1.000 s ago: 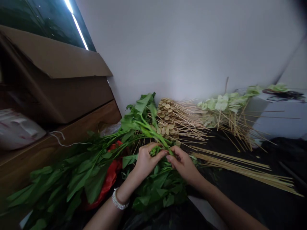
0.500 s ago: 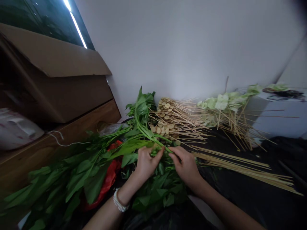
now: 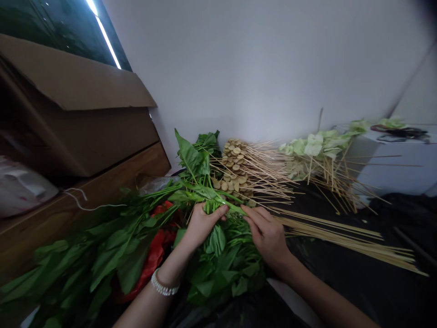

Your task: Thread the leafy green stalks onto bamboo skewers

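Note:
My left hand [image 3: 202, 226] is closed on the stems of a leafy green sprig [image 3: 193, 159], whose broad leaves point up and away to the left. The fingers of my right hand [image 3: 268, 234] pinch the cut end of the same stems, a short way to the right. Whether a skewer is among those stems I cannot make out. Under both hands lies a pile of loose leafy greens [image 3: 225, 269]. A larger heap of long-stemmed greens [image 3: 112, 246] spreads at the left, partly over a red plastic bag [image 3: 153, 259].
Skewered pale round slices [image 3: 235, 157] are stacked against the wall, beside skewered cabbage leaves [image 3: 316, 145]. Bare bamboo skewers [image 3: 358, 241] lie on black plastic [image 3: 327, 278] at the right. A cardboard box [image 3: 82, 141] stands on a wooden surface [image 3: 112, 182] at left.
The sprig's leaves have swung left and lower. My left hand has shifted slightly left, its thumb now along the stems. My right hand still pinches the stem end.

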The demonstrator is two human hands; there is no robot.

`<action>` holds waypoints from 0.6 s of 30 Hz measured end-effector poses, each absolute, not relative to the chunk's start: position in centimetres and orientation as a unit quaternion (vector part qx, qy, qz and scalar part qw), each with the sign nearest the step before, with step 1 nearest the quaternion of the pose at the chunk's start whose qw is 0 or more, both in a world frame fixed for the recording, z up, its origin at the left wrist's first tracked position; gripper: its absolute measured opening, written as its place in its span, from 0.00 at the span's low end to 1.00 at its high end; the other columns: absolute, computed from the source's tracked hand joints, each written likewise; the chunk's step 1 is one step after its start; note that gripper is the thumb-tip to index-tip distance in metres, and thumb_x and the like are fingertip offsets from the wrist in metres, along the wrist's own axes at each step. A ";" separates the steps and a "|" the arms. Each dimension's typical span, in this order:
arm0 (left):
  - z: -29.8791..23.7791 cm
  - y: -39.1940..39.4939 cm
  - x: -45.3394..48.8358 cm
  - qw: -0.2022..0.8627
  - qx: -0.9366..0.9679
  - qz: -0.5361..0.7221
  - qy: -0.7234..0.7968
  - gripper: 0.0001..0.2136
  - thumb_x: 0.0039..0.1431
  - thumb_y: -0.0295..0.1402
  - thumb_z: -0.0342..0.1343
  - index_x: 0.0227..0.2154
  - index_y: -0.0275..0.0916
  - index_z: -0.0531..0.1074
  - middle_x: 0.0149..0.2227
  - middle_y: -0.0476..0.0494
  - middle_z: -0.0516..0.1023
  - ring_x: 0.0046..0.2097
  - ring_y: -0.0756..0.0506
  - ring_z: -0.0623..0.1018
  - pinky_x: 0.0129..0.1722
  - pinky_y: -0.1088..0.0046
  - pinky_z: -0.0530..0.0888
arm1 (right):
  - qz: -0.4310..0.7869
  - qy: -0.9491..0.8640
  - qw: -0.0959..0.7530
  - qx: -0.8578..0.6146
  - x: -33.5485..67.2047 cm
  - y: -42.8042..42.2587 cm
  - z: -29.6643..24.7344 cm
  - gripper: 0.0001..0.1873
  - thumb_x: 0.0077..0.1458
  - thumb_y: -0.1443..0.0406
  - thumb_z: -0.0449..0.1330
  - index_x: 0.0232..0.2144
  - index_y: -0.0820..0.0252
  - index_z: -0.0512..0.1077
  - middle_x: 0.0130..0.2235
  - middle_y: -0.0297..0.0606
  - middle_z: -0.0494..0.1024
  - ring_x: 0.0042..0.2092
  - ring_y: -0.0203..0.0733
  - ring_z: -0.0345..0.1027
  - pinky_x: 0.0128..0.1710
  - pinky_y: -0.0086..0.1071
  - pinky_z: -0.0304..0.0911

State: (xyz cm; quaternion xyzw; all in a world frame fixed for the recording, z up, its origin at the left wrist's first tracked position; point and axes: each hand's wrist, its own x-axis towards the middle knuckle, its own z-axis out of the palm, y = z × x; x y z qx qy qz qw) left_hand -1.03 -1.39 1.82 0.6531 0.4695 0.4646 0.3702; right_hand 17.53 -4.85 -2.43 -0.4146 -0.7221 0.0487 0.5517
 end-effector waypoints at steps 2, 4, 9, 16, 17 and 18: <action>1.8 -1.4 -1.1 0.381 0.651 0.474 0.454 0.17 0.52 0.44 0.62 0.17 0.36 0.74 0.21 0.47 0.75 0.25 0.50 0.72 0.27 0.76 0.69 | 0.068 -0.719 0.553 -0.415 17.5 -4.9 -2.3 0.17 0.64 0.68 0.51 0.50 0.56 0.76 0.39 0.44 0.79 0.41 0.46 0.74 0.42 0.39 0.71; 1.9 -1.4 -1.1 0.375 0.657 0.483 0.441 0.15 0.53 0.41 0.62 0.19 0.36 0.76 0.23 0.47 0.77 0.27 0.49 0.74 0.30 0.75 0.71 | 0.108 -0.713 0.552 -0.418 17.3 -5.1 -2.0 0.16 0.63 0.68 0.52 0.47 0.57 0.76 0.39 0.44 0.79 0.42 0.46 0.74 0.43 0.39 0.70; 2.8 -1.8 -1.3 0.368 0.688 0.480 0.401 0.12 0.53 0.39 0.63 0.21 0.36 0.78 0.31 0.44 0.81 0.35 0.47 0.78 0.38 0.74 0.72 | 0.361 -0.638 0.523 -0.435 16.9 -5.1 -1.5 0.11 0.61 0.61 0.55 0.39 0.58 0.75 0.28 0.36 0.75 0.25 0.37 0.65 0.25 0.31 0.61; 4.0 -1.1 -5.0 0.476 0.636 0.478 0.374 0.15 0.49 0.44 0.66 0.30 0.36 0.76 0.22 0.48 0.74 0.25 0.51 0.72 0.24 0.78 0.66 | 0.603 -0.478 0.534 -0.350 18.7 -2.9 -2.0 0.18 0.53 0.52 0.62 0.35 0.61 0.73 0.24 0.27 0.66 0.18 0.25 0.46 0.16 0.24 0.39; 3.9 -1.2 -6.1 0.463 0.654 0.463 0.380 0.15 0.49 0.46 0.65 0.29 0.37 0.75 0.21 0.49 0.73 0.24 0.51 0.71 0.23 0.77 0.66 | 0.606 -0.479 0.532 -0.347 18.9 -2.8 -2.1 0.18 0.53 0.52 0.63 0.36 0.62 0.73 0.24 0.28 0.66 0.18 0.25 0.47 0.16 0.24 0.39; 3.8 -1.3 -7.3 0.440 0.675 0.452 0.384 0.16 0.50 0.48 0.64 0.28 0.38 0.75 0.20 0.49 0.72 0.23 0.51 0.70 0.23 0.77 0.65 | 0.609 -0.479 0.529 -0.346 19.1 -2.7 -2.1 0.18 0.53 0.52 0.63 0.36 0.62 0.73 0.24 0.28 0.67 0.18 0.26 0.48 0.16 0.24 0.39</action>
